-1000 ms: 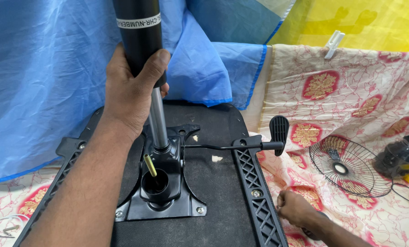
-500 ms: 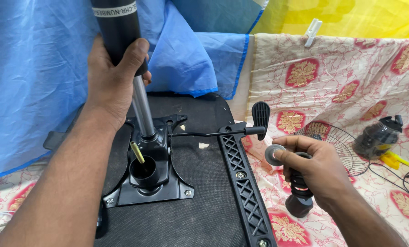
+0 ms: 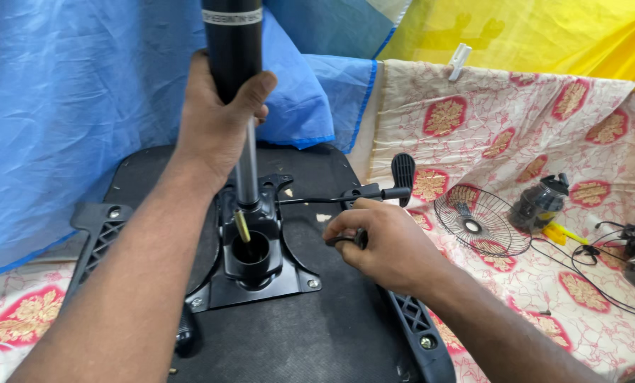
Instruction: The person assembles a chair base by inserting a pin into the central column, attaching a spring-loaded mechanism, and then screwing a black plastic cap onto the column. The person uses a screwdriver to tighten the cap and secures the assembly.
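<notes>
My left hand (image 3: 217,120) grips a black gas-lift cylinder (image 3: 232,42) and holds it upright; its thin metal rod (image 3: 246,167) stands in the black metal mechanism plate (image 3: 250,262) bolted to the underside of an upturned black chair seat (image 3: 317,333). A brass pin sticks up by the plate's round socket (image 3: 249,250). My right hand (image 3: 385,245) is closed around a small dark part (image 3: 360,239) just right of the plate. It sits right below the black adjustment lever (image 3: 402,174), whose rod runs out from the mechanism.
A black plastic arm bracket (image 3: 417,330) runs along the seat's right edge and another (image 3: 97,227) lies at the left. A wire fan guard (image 3: 477,220), a dark motor part (image 3: 541,202) and black cables (image 3: 601,276) lie on the floral cloth at right. Blue tarp hangs behind.
My right hand rose from the cloth at lower right with a dark round part, then moved left onto the seat beside the mechanism plate. My left hand kept hold of the cylinder.
</notes>
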